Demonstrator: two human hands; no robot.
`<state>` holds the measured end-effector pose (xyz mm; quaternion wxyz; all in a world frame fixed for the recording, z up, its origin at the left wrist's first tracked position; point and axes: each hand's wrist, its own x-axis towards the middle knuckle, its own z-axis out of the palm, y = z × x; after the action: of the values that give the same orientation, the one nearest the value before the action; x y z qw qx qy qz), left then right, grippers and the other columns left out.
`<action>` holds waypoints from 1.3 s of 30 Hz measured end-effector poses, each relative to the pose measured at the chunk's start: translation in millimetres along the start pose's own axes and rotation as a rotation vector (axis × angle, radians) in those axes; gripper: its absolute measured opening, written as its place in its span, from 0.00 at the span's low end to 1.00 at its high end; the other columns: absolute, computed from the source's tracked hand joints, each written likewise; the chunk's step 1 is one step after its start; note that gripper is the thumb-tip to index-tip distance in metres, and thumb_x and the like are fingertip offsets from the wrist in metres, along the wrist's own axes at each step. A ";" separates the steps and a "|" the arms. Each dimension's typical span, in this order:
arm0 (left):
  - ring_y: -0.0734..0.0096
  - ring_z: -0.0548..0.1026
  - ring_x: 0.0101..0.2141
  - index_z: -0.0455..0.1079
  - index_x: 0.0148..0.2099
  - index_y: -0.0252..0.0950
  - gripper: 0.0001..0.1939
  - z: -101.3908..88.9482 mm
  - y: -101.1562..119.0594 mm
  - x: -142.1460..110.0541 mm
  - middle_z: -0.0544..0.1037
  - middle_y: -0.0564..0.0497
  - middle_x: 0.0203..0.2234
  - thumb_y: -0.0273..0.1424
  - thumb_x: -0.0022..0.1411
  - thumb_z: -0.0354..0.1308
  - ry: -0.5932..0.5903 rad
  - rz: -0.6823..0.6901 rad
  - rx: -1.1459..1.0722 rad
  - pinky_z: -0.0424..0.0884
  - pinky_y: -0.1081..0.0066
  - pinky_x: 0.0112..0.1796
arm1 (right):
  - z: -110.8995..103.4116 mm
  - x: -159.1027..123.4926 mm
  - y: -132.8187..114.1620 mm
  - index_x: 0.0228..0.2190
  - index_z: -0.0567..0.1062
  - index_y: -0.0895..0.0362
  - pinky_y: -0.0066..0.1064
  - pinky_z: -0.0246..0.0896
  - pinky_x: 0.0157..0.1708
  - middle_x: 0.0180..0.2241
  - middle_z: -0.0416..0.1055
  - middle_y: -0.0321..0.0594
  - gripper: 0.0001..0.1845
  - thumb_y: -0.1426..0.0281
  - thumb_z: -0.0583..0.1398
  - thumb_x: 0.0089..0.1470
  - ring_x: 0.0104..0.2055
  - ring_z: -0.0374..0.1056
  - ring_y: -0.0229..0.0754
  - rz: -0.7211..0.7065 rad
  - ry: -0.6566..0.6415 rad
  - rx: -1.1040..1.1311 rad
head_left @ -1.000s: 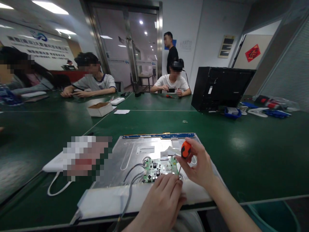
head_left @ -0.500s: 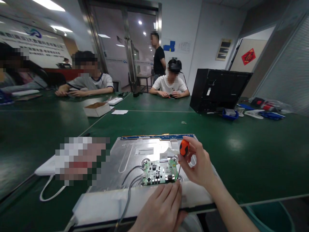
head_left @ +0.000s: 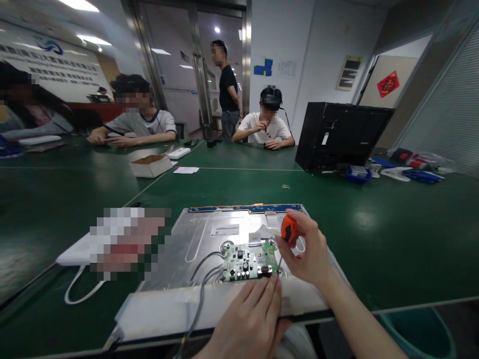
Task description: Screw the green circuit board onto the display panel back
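A silver metal monitor back panel lies flat on the green table in front of me. A small green circuit board sits on it, with grey cables running off toward me. My right hand grips a screwdriver with an orange and black handle; its thin shaft points down at the board's right edge. My left hand rests on the panel's near edge, fingers together and flat, fingertips touching the board's lower right corner beside the screwdriver tip.
A black monitor shell stands at the back right, with blue trays and tools beyond it. A cardboard box sits at mid-left. Several seated people work across the table; one person stands by the glass door. A white pad with a cable lies left.
My hands stay on the board and screwdriver with little shift. The standing person at the back has walked left toward the door. My view has drifted slightly.
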<state>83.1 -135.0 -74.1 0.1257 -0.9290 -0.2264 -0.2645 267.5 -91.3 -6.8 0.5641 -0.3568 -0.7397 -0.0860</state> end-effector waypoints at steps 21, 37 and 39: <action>0.57 0.79 0.49 0.72 0.57 0.25 0.22 4.7 -3.5 1.8 0.82 0.39 0.48 0.33 0.77 0.42 0.047 0.028 0.058 0.73 0.62 0.48 | 2.4 -4.2 -0.5 0.62 0.60 0.52 0.24 0.64 0.16 0.25 0.68 0.30 0.27 0.73 0.57 0.64 0.18 0.62 0.33 -0.045 0.028 0.003; 0.58 0.80 0.47 0.72 0.57 0.24 0.22 12.0 -3.0 -2.2 0.83 0.39 0.47 0.35 0.77 0.44 0.097 0.017 0.080 0.72 0.63 0.48 | 3.5 -6.1 0.9 0.62 0.60 0.54 0.24 0.66 0.18 0.27 0.72 0.32 0.28 0.74 0.58 0.62 0.18 0.64 0.33 -0.054 0.073 -0.014; 0.58 0.80 0.47 0.72 0.56 0.24 0.22 12.6 -3.0 -2.3 0.83 0.39 0.46 0.35 0.77 0.44 0.104 0.014 0.080 0.71 0.63 0.48 | 3.7 -6.3 1.4 0.62 0.60 0.53 0.24 0.66 0.18 0.27 0.72 0.32 0.29 0.74 0.59 0.62 0.18 0.65 0.34 -0.051 0.073 -0.018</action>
<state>85.4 -128.8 -85.4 0.1761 -0.9098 -0.2234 -0.3023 266.1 -91.0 -14.2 0.5852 -0.3395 -0.7266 -0.1201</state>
